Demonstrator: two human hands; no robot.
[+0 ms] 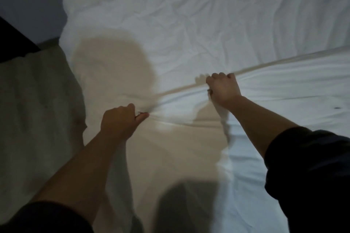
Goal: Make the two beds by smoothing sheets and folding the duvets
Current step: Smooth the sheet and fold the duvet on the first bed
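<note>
Held cloth: a thin white cloth layer covers the near part of the bed; whether it is a sheet or a duvet cover cannot be told
Long axis: its far edge is a narrow straight fold that runs from the lower left, by the left hand, up to the right border of the view, so the edge lies slantwise across the bed
Left hand: its grip is tight, with the fingers curled and the thumb pinching a bunch of the cloth at the low end of the fold; creases fan out from the pinch
Right hand: knuckles up, its grip is tight too, with the fingers curled over the fold further along and higher in the view; the cloth is pulled taut between the two hands
Bedding beyond: puffy, creased white bedding lies past the fold, and its rounded corner points to the upper left
At the left: a shaded off-white bundle of bedding lies just beside the bed's edge
Sleeves: dark sleeves are pushed up both forearms
Mark: a small dark spot sits on the held cloth near the right border
Shadow: the person's shadow falls across the bedding between and below the hands
</note>
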